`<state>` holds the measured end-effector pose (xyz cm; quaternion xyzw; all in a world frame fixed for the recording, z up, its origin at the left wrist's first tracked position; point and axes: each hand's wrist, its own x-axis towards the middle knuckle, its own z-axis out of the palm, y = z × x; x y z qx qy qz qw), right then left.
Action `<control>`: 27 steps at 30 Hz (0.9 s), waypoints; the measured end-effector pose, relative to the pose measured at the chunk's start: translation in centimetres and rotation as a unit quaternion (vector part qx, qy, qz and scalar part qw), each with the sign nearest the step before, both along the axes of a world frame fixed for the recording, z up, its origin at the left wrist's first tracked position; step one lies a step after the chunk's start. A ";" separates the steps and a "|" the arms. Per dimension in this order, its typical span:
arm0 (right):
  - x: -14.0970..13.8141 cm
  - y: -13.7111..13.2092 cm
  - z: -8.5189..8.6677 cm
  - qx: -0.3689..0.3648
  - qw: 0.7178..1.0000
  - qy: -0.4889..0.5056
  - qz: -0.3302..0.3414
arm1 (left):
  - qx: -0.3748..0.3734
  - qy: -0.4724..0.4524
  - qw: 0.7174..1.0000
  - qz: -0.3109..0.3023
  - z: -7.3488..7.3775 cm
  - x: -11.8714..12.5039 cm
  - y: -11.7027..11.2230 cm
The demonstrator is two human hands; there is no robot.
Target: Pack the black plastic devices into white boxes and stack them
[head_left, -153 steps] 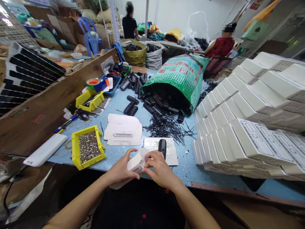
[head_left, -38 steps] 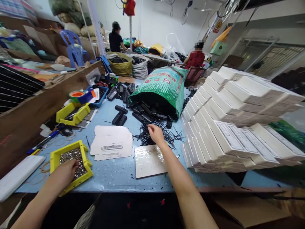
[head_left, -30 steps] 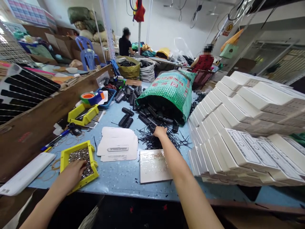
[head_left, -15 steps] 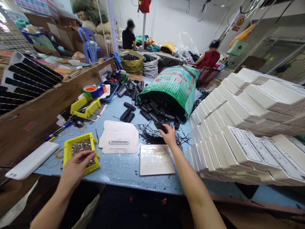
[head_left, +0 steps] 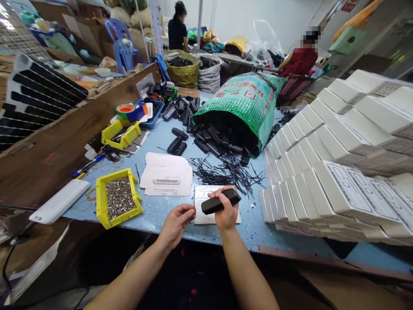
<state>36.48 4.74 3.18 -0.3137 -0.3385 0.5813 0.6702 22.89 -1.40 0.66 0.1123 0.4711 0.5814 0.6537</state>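
My right hand [head_left: 226, 213] is wrapped round a long black plastic case [head_left: 211, 206], held tilted above a pale flat board [head_left: 200, 194]. Beside it, my left hand [head_left: 174, 226] is closed in a pinch, its fingertips just left of the case. What the pinch holds, if anything, is too small to make out. To the left stands a yellow bin [head_left: 100, 201] with many small shiny metal pieces [head_left: 120, 196] inside. Thin black sticks [head_left: 222, 172] lie in a loose heap behind the board. More black cases [head_left: 214, 134] spill from the mouth of a green sack [head_left: 241, 97].
Stacked white boxes [head_left: 300, 189] wall off the right side. A printed white card [head_left: 166, 172] lies between bin and board. Further left are a second yellow bin [head_left: 130, 137], tape rolls [head_left: 125, 108], pens [head_left: 92, 164] and a long white object [head_left: 61, 202]. Two people sit in the background.
My right hand has brought the black case from the stick heap back over the board. My left hand has moved right, from the metal pieces' bin to beside the case. The view has shifted slightly.
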 end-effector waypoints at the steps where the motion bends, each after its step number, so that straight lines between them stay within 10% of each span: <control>1: -0.8 -0.2 0.3 -0.009 0.999 0.034 -0.022 | 0.009 0.001 1.000 0.002 0.1 0.4 -0.1; 14: -2.2 0.2 -0.8 -0.161 0.969 0.169 -0.086 | 0.064 0.088 0.994 0.000 -1.0 2.0 0.1; 20: -2.0 0.1 -1.1 -0.156 0.974 0.129 -0.105 | 0.097 0.267 0.959 0.002 -2.6 2.0 -0.3; 22: -0.7 -0.2 -1.5 -0.064 0.990 0.046 -0.116 | 0.144 0.411 0.897 -0.070 -2.7 -0.4 0.9; 27: 3.4 0.4 -4.5 0.114 0.957 -0.265 0.017 | 0.097 0.769 0.599 -0.201 -2.2 -8.7 5.7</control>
